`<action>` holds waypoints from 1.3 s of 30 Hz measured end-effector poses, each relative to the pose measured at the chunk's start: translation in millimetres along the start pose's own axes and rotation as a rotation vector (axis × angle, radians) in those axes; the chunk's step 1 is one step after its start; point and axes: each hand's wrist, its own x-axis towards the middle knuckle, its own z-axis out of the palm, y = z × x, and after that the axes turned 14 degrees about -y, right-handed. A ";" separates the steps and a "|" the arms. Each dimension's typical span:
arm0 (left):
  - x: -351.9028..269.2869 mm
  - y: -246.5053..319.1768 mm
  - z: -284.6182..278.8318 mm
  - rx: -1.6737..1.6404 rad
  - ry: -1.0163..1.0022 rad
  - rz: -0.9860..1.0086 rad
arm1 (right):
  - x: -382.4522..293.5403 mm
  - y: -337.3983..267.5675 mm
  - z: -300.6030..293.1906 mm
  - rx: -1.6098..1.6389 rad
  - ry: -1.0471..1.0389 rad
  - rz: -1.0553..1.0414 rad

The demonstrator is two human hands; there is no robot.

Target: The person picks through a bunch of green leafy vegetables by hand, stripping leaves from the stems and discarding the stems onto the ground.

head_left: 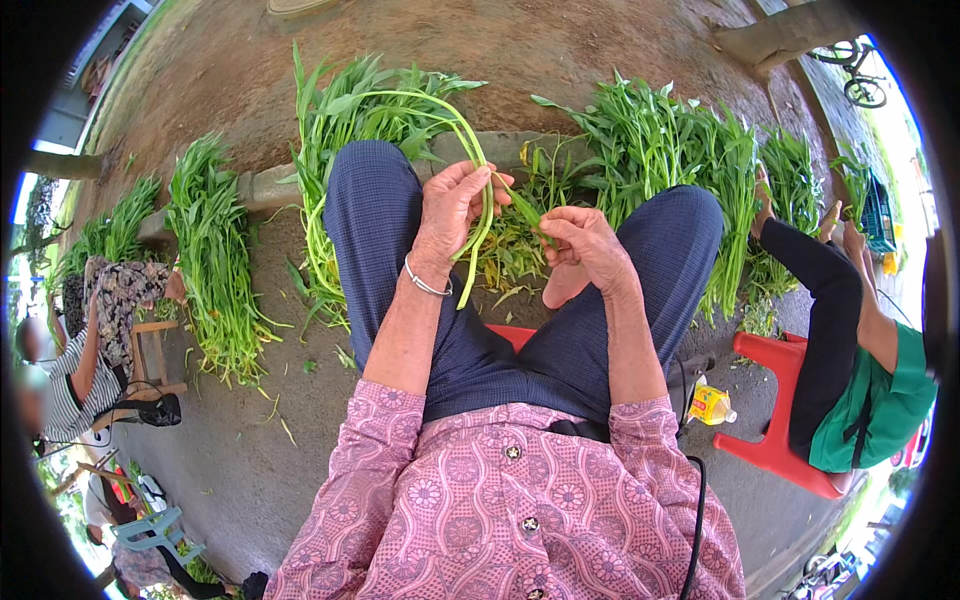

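Note:
My left hand is closed around a few long green stems of a leafy vegetable, which arch up over my left knee and hang down past my wrist. Between the fingertips of my right hand is a narrow green leaf, whose upper end reaches toward the stems. Below and between both hands, a heap of green and yellowed leaves lies on the ground. A pile of the same long-stemmed greens is beside my left knee, and another pile stands beyond my right knee.
More bundled greens lie at the left along a low concrete curb. A yellow-labelled plastic bottle is on the pavement at my right. Beside it, a person in green sits on a red plastic stool. Other people sit at the far left.

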 end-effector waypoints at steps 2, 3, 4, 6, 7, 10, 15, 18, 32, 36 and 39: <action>0.5 1.1 -1.0 -0.012 0.017 0.022 | 1.4 2.4 -0.8 -0.020 0.016 0.016; 0.0 1.5 -2.3 -0.018 0.027 0.032 | 1.7 3.0 -0.7 -0.025 0.010 0.017; 0.7 2.8 -4.9 -0.008 0.031 0.045 | 2.3 3.3 -0.7 -0.031 0.005 0.018; 0.2 3.9 -6.0 -0.006 0.039 0.072 | 3.0 3.3 -0.7 -0.038 0.002 0.021; 0.3 4.6 -5.4 -0.006 0.042 0.085 | 3.3 3.3 -0.8 -0.040 0.004 0.023; -0.3 4.1 -4.4 -0.010 0.045 0.097 | 4.9 4.2 -0.4 -0.073 0.020 0.020; 0.3 2.5 -5.5 -0.002 0.072 0.108 | 8.3 3.9 0.9 -0.153 0.069 0.043; 0.3 2.5 -2.8 0.017 0.090 0.107 | 10.3 2.4 2.4 -0.178 0.108 0.055; 0.8 2.1 -1.9 0.059 0.109 0.176 | 26.9 16.7 -2.2 -0.142 0.257 -0.059; 1.5 2.3 -4.0 0.025 0.096 0.200 | 30.8 24.9 -9.0 -0.188 0.286 -0.066; 1.4 2.5 -4.4 0.011 0.097 0.193 | 31.8 28.5 -12.8 -0.286 0.308 -0.125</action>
